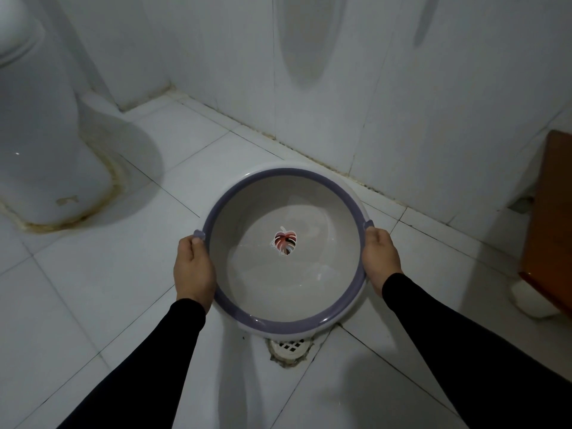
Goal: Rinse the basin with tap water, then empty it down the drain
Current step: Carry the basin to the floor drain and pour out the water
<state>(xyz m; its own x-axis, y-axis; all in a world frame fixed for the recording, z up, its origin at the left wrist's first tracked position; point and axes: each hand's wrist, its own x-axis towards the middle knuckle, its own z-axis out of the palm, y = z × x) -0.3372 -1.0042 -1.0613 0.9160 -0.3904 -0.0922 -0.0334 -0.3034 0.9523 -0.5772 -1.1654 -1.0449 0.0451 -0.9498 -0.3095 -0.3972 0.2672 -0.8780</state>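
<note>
A round white basin [272,178] with a purple rim and a red leaf print on its bottom is held over the tiled floor. Clear water lies in its near half. My left hand [193,269] grips the rim on the left, just below a small lug. My right hand [380,258] grips the rim on the right in the same way. The floor drain [289,346], a white grate in a cracked surround, shows just under the basin's near edge. No tap is in view.
A white toilet base [46,150] with stained sealant stands at the left. Tiled walls meet the floor behind the basin. A brown wooden piece of furniture [548,227] juts in at the right, with a white object [532,300] under it.
</note>
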